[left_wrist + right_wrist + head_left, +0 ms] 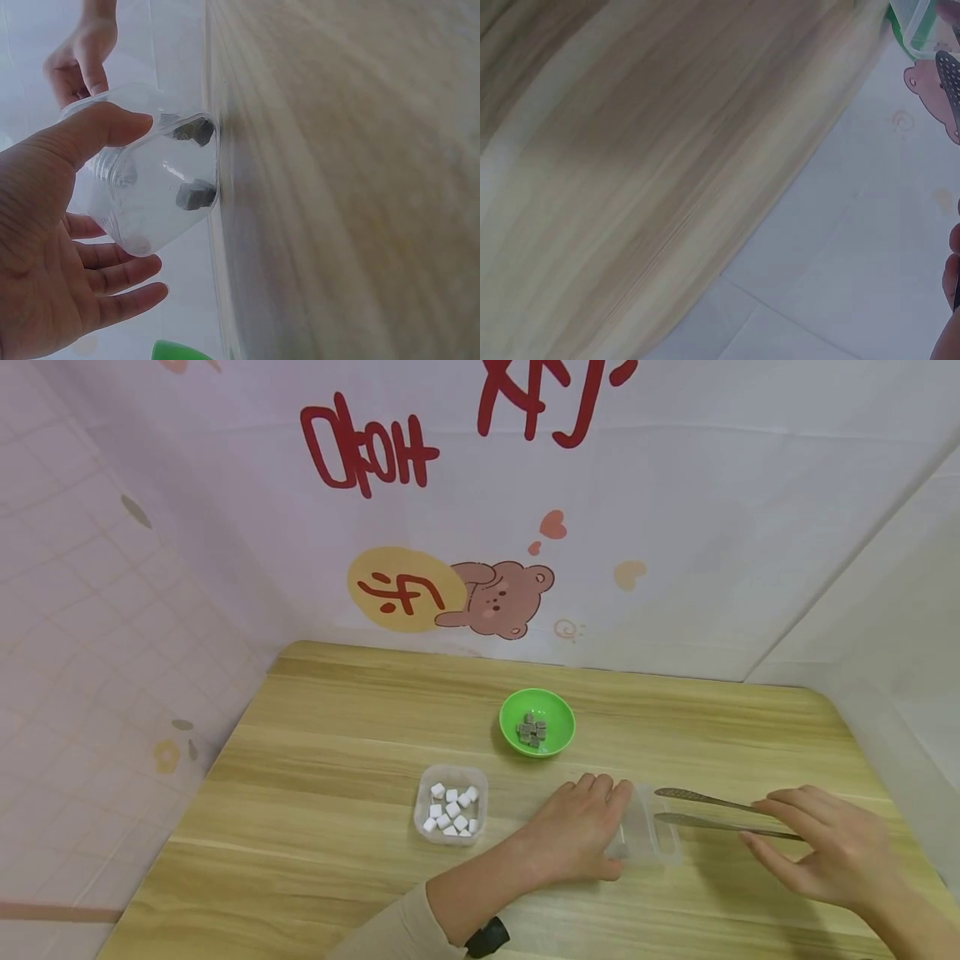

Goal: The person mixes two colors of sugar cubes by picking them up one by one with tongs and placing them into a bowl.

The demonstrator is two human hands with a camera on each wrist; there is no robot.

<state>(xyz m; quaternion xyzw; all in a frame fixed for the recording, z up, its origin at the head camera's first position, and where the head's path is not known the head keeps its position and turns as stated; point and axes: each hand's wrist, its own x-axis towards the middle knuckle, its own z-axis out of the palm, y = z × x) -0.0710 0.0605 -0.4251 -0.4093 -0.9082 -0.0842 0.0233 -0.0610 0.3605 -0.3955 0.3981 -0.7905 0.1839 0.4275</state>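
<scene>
My left hand (pixel 573 831) grips a clear plastic container (pixel 639 827), its thumb on one side and its fingers on the other. In the left wrist view the container (pixel 154 191) stands close to or on the table, with grey cubes (pixel 196 195) in its bottom. To its right, my right hand (pixel 840 839) holds metal tongs (pixel 708 799) between thumb and fingers. The tong arms are spread, with their tips beside the container's rim and nothing visible between them. In the right wrist view only one tong tip (pixel 949 79) shows clearly, near the container.
A green bowl (pixel 562 714) with several grey cubes sits behind the left hand. Left of that hand stands a square clear box (pixel 420 806) holding several white cubes. The wooden table (pixel 337 710) meets a printed cloth wall (pixel 675 627) at the back.
</scene>
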